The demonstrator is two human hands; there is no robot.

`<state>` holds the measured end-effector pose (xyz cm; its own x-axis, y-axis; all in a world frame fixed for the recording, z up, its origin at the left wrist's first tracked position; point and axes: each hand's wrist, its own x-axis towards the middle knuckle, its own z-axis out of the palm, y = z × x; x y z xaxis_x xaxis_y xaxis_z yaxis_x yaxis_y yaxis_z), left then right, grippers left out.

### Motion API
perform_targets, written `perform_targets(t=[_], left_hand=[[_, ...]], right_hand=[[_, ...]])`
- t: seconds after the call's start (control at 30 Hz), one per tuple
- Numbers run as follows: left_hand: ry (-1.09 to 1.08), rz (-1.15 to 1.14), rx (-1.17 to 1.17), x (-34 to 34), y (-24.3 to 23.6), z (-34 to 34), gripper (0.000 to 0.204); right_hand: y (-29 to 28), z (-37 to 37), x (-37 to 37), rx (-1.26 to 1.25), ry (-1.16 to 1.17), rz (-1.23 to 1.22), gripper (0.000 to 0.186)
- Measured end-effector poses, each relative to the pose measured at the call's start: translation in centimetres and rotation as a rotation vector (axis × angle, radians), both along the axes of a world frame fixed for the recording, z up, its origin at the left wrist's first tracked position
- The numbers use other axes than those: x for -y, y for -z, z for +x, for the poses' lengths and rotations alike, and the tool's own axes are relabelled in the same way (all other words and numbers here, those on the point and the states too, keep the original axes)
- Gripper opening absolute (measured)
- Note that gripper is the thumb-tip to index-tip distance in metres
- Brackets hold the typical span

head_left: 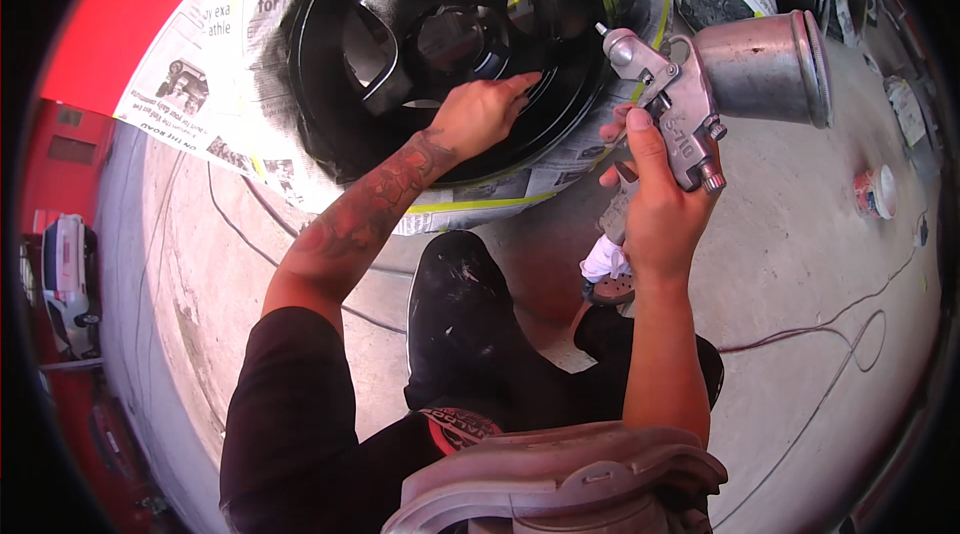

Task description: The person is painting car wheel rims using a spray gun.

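Concrete floor (800, 234) lies beneath newspaper (200, 34) still taped around a wheel (420, 79) that looks black throughout, seemingly coated but not unmasked, the spray gun (670, 94) beside it within the right hand's (660, 204) wrapped fingers, the left hand (480, 119) seemingly empty, forefinger outstretched over it.

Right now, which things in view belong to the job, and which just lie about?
Seemingly in use:
- spray gun in right hand
- black wheel under left hand
- newspaper and yellow tape around wheel

Seemingly uninvolved:
- white tub on floor
- white car, background
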<state>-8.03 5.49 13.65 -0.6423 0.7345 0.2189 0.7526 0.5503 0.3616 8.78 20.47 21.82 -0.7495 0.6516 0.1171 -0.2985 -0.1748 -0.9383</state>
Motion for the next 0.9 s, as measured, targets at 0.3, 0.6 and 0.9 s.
perform_targets(t=[0.3,0.6,0.9], left_hand=[[-0.186,-0.366,0.323,14.5,12.3,20.3,0.072],[0.425,-0.371,0.278,18.6,7.5,24.4,0.071],[-0.458,-0.565,-0.344,21.5,2.0,8.4,0.085]], right_hand=[[1.0,0.3,3.0,0.090,-0.330,0.018,0.022],[3.5,0.9,7.1,0.247,-0.688,-0.048,0.027],[1.4,0.5,4.6,0.156,-0.385,0.109,0.018]])
